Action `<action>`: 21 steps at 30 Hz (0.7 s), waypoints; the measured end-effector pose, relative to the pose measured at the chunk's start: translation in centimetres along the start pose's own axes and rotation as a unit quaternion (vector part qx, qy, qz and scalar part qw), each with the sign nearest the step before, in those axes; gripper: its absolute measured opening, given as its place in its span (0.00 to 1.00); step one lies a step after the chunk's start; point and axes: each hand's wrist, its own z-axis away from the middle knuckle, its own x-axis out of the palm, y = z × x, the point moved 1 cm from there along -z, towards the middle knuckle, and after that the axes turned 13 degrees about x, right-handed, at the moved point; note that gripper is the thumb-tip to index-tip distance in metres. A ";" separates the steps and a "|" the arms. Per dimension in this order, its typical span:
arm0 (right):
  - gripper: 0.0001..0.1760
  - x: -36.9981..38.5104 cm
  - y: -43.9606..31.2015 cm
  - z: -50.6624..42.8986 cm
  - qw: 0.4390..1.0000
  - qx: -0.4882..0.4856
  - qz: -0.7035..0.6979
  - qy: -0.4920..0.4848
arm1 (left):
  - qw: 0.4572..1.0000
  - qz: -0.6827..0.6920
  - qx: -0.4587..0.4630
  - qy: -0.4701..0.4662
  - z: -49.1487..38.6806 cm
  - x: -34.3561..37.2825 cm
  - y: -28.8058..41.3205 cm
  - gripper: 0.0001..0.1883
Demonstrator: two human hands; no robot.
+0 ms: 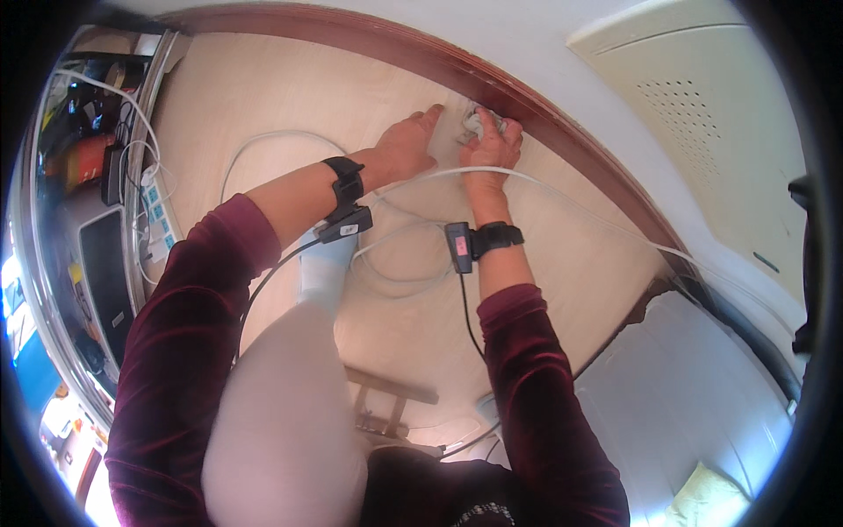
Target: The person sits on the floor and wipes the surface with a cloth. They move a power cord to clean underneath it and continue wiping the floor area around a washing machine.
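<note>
My right hand [492, 148] is closed around a crumpled whitish wad [473, 125], perhaps a rag. It presses the wad to the wood-look floor [276, 79] beside the reddish-brown baseboard [395, 39]. My fingers partly cover the wad, so its full shape is hidden. Just left of it, my left hand [405, 146] rests low over the floor, fingers spread and nothing in its grasp. A white cable [520, 174] arches across my right wrist. Black strapped devices [346, 227] with wires sit on both wrists.
Loops of cable [395, 280] lie on the floor around my foot. A power strip [157, 211] runs along a glass-fronted cabinet [99, 263] at left. At right stand a grey-covered piece of furniture [685, 369] and a perforated cream panel [698, 132]. A small wooden stool [388, 395] is below me.
</note>
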 end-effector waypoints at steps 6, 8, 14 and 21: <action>0.32 -2.1 0.9 -0.2 0.978 -0.101 -0.150 -0.103 | 1.000 0.001 0.003 0.013 0.0 -0.2 -1.1 0.46; 0.33 -3.4 1.8 0.4 0.971 -0.056 -0.221 -0.068 | 0.999 -0.010 0.015 0.032 -0.2 -0.3 -1.3 0.44; 0.28 -6.7 5.5 2.4 0.966 0.049 -0.254 -0.006 | 0.980 -0.111 0.118 0.114 -2.8 -1.0 -1.5 0.30; 0.26 -6.9 7.3 3.9 0.922 0.142 -0.358 -0.030 | 0.967 -0.064 0.242 0.047 -1.9 2.1 -0.1 0.26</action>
